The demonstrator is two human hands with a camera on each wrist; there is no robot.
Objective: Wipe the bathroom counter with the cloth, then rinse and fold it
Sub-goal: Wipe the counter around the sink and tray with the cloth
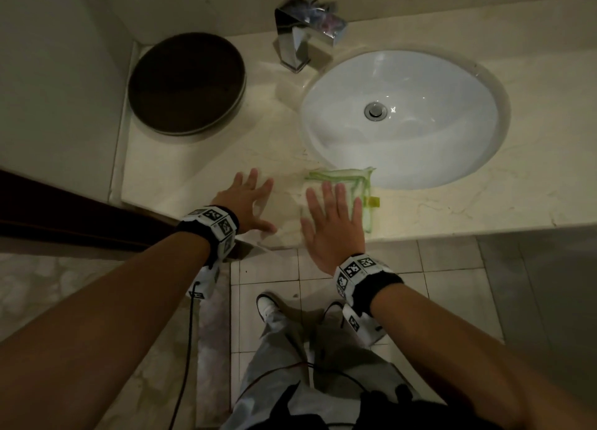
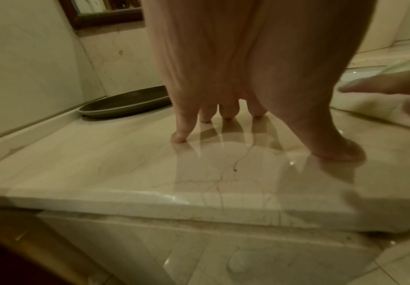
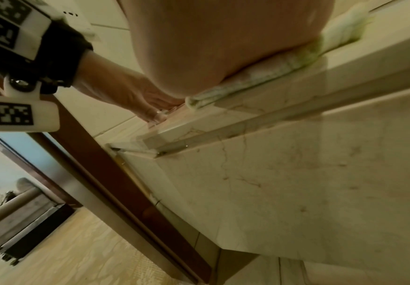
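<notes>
A folded white cloth with green edging and a small yellow tag lies on the marble counter, just in front of the sink. My right hand lies flat on it with straight, spread fingers, palm pressing the cloth against the counter's front edge. My left hand rests beside the cloth on bare counter, fingers spread and fingertips touching the wet, shiny stone. Neither hand grips anything.
The white oval sink sits right of centre, with a chrome tap behind it. A dark round tray stands at the counter's back left by the wall. A dark wooden door frame borders the left; tiled floor lies below.
</notes>
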